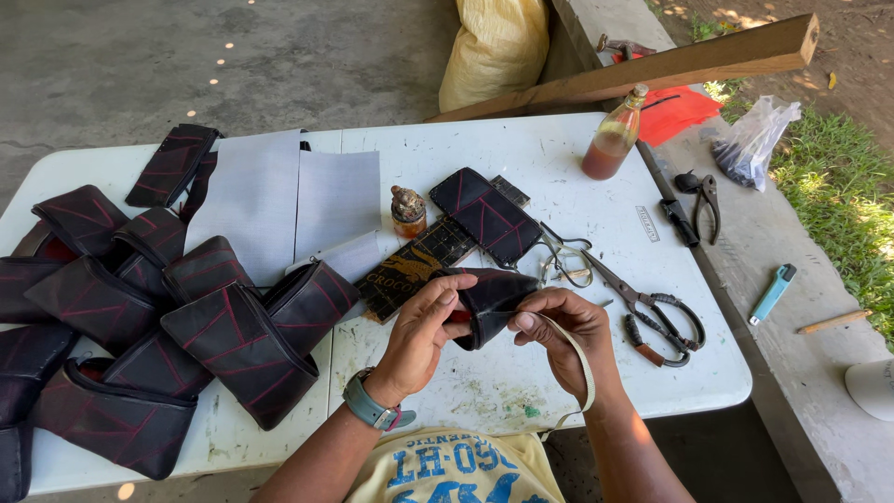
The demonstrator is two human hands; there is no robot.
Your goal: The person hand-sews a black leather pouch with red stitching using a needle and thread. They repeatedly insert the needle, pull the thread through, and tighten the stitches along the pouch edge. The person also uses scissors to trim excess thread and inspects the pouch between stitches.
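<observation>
Two hands on one black pouch (pixel 491 303) with red stitching, held just above the white table (pixel 559 158) near its front edge. We see the left hand (pixel 421 333) pinching the pouch's open edge, fingers closed on it. Right hand (pixel 566 337) grips the other side, a beige strap (pixel 579 359) looping over it. Scissors (pixel 643 303) lie just right of the hands; a pile of finished pouches (pixel 140 317) sits left

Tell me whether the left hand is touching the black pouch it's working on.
Touching. The head view shows the left hand with fingers curled onto the edge of the black pouch, no gap; the right hand grips its other side.
</observation>
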